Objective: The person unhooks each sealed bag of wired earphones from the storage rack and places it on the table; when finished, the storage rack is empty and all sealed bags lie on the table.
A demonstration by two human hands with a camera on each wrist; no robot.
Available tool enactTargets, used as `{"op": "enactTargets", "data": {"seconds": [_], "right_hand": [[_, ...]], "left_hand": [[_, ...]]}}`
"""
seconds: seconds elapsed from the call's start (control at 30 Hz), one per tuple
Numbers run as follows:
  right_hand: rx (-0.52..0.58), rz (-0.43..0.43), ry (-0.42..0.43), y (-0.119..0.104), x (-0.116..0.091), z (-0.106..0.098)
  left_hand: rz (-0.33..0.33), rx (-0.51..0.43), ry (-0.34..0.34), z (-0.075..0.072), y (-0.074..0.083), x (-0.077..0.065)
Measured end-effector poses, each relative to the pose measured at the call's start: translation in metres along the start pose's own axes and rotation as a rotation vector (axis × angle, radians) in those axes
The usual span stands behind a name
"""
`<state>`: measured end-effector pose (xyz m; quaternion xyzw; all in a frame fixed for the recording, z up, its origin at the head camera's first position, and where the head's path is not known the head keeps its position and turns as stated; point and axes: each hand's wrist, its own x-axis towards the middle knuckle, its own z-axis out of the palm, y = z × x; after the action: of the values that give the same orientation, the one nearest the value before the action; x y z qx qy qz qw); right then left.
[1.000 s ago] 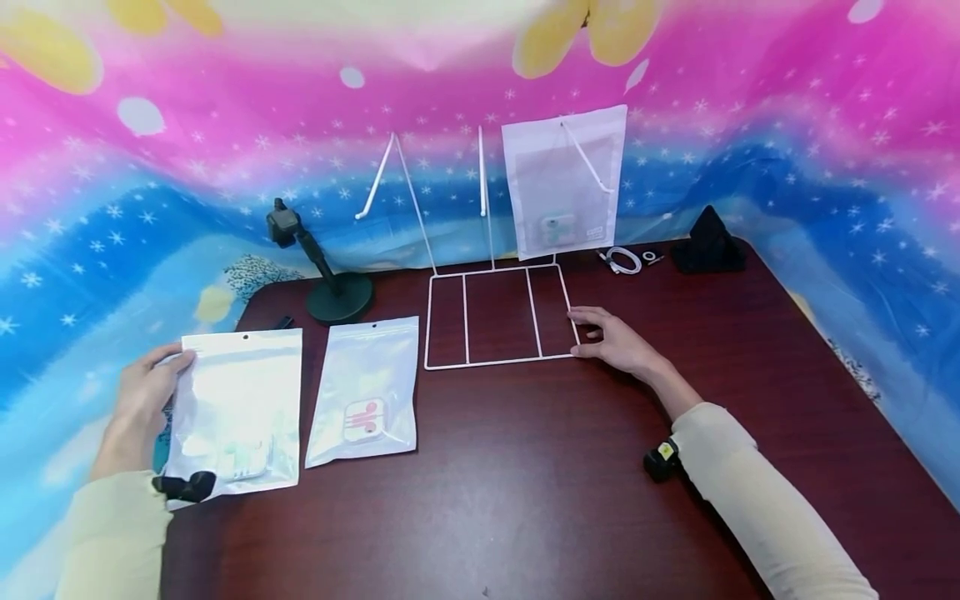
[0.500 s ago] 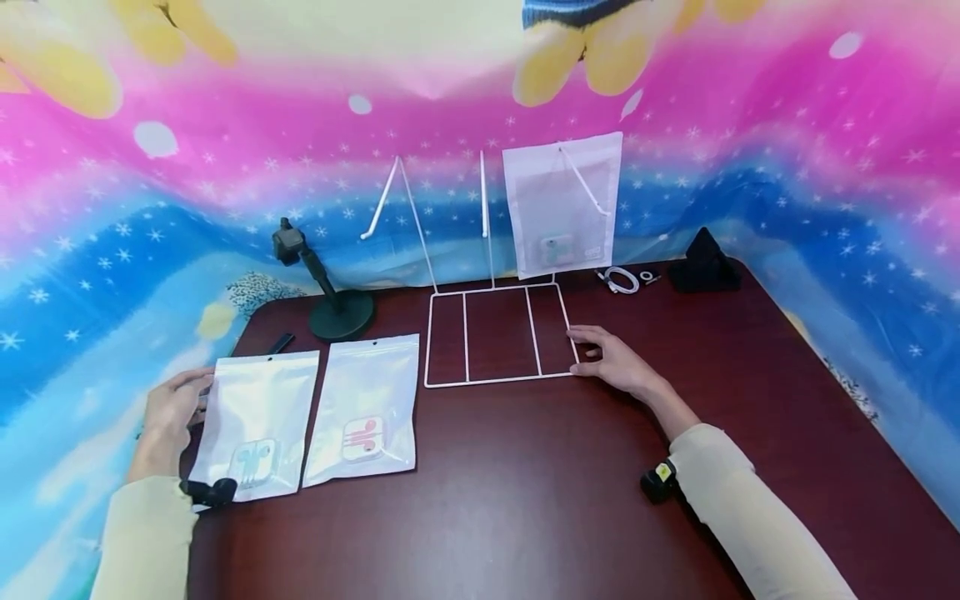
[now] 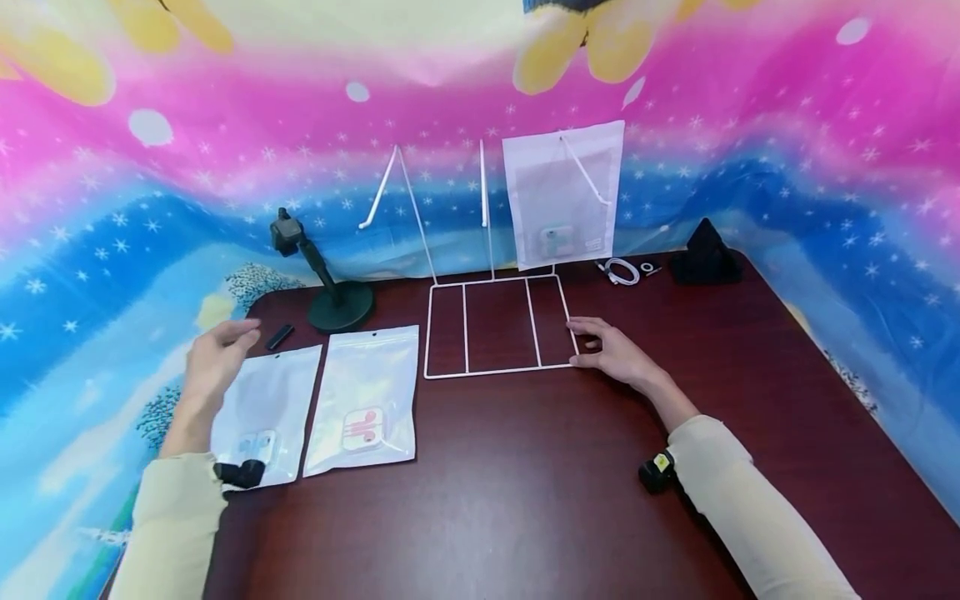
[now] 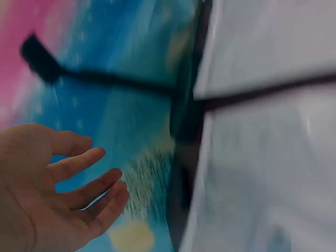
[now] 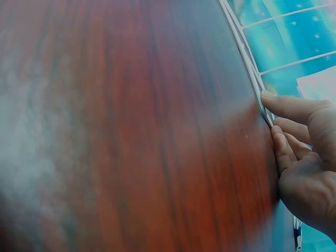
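In the head view my left hand (image 3: 213,367) hovers over the left edge of a white zip bag (image 3: 281,396) that lies on the table. The left wrist view shows that hand (image 4: 68,194) holding nothing, its fingers loosely spread. Another zip bag (image 3: 367,387), with pink earphones in a clear case showing through, lies just to the right. My right hand (image 3: 618,354) grips the front right corner of a white wire display rack (image 3: 465,333), thumb on the wire in the right wrist view. A third bag (image 3: 562,200) hangs from the rack's right hook.
A black stand with a round base (image 3: 341,307) is at the back left, near a small black stick (image 3: 280,337). A coiled white cable (image 3: 621,271) and a black pyramid-shaped object (image 3: 707,254) sit at the back right. A patterned cloth (image 3: 750,125) hangs behind the table.
My left hand first held the leftmost bag up, lowered it beside the other bag, and let go. That hand has since moved up and right. The right hand stays on the rack's corner.
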<state>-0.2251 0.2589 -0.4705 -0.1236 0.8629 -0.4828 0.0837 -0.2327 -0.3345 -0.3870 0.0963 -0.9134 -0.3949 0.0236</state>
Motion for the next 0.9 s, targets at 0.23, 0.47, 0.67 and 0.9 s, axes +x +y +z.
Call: {"op": "enactTargets", "data": {"seconds": [0.23, 0.47, 0.67, 0.9], "right_hand": [[0.005, -0.017, 0.008, 0.000, -0.002, -0.002], [0.002, -0.043, 0.003, 0.000, 0.000, -0.002], [0.011, -0.028, -0.004, -0.001, 0.000, -0.003], [-0.012, -0.026, -0.004, 0.001, 0.001, -0.002]], "left_hand": [[0.188, -0.125, -0.157, 0.070, 0.075, -0.002], [0.182, -0.243, -0.272, 0.135, 0.110, 0.004], [0.173, -0.177, -0.280, 0.171, 0.110, 0.011], [0.184, -0.084, -0.267, 0.192, 0.099, 0.017]]}}
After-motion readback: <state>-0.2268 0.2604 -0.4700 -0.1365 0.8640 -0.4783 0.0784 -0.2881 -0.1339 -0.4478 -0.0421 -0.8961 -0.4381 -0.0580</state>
